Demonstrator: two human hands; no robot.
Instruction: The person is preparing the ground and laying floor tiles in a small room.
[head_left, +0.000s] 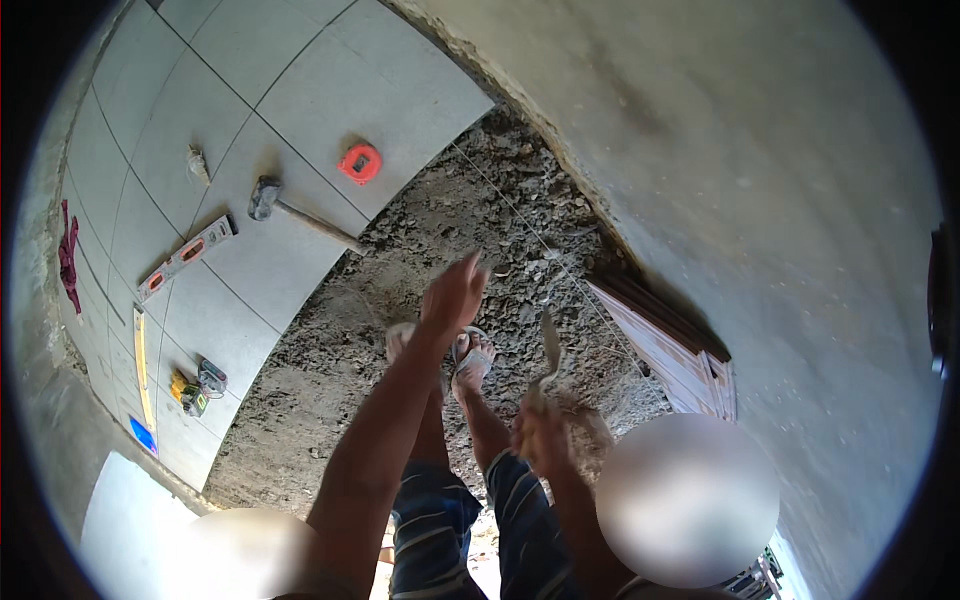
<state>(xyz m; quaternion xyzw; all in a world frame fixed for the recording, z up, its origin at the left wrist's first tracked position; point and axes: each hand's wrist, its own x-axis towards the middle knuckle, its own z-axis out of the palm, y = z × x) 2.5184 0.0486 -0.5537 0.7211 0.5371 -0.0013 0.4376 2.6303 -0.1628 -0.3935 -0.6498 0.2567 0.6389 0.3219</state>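
Note:
My left hand (455, 295) hangs over the rough mortar bed (340, 330), above my sandalled feet, its fingers extended and holding nothing that I can see. My right hand (540, 435) grips the handle of a trowel (550, 345), whose blade points forward over the mortar; the hand is slightly blurred. A thin string (503, 195) runs across the bed. On the laid grey tiles (310, 90) to the left lie a rubber mallet (265, 198), a red tape measure (360, 163) and a spirit level (185, 258).
A concrete wall (790, 200) rises along the right, with stacked tiles (670, 355) leaning at its foot. Farther left lie a yellow rule (142, 375), a power tool (190, 393), a blue object (142, 433), a small pale object (197, 163) and maroon cloth (69, 255).

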